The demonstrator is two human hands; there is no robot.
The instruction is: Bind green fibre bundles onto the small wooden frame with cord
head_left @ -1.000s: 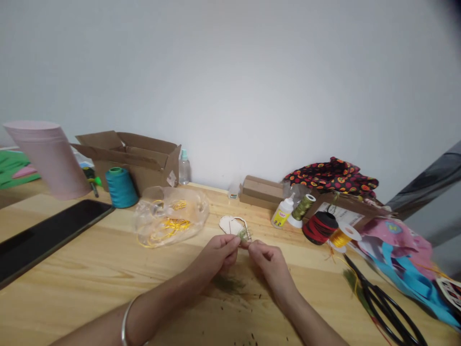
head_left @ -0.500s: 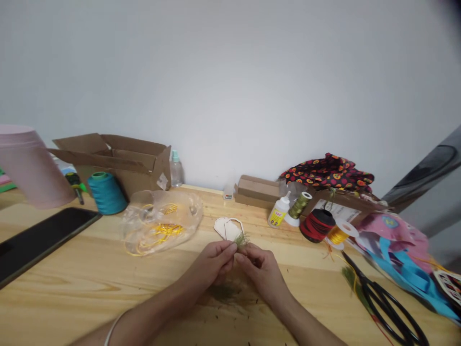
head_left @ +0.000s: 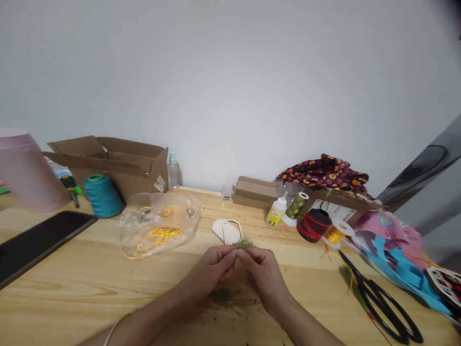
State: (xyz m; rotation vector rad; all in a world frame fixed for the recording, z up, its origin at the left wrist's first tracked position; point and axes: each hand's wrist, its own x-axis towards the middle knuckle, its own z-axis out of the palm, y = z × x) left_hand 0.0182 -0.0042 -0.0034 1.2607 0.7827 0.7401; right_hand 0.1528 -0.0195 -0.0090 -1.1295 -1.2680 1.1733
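A small tuft of green threads (head_left: 244, 243) sticks up from between my fingertips. My left hand (head_left: 216, 265) pinches it from the left, and my right hand (head_left: 262, 269) pinches it from the right, thumbs almost touching. Just beyond my fingers lies a flat pale heart-shaped piece (head_left: 226, 231) with a dark outline. Beneath my hands, a dark green patch of loose fibres (head_left: 224, 296) rests on the wooden table (head_left: 158, 281), with small dark bits scattered round it. The lower part of the tuft is hidden by my fingers.
To the right lie black scissors (head_left: 383, 305), a red-and-black thread spool (head_left: 314, 225), a yellow spool (head_left: 336, 232) and a glue bottle (head_left: 276, 212). At left are a plastic bag of yellow cord (head_left: 162, 230), a teal thread cone (head_left: 103, 196), a phone (head_left: 43, 245) and an open cardboard box (head_left: 133, 168).
My thumbs have come closer together around the green tuft, and my right fingers have shifted slightly. The whole view has turned a little, so the table items appear slightly further left.
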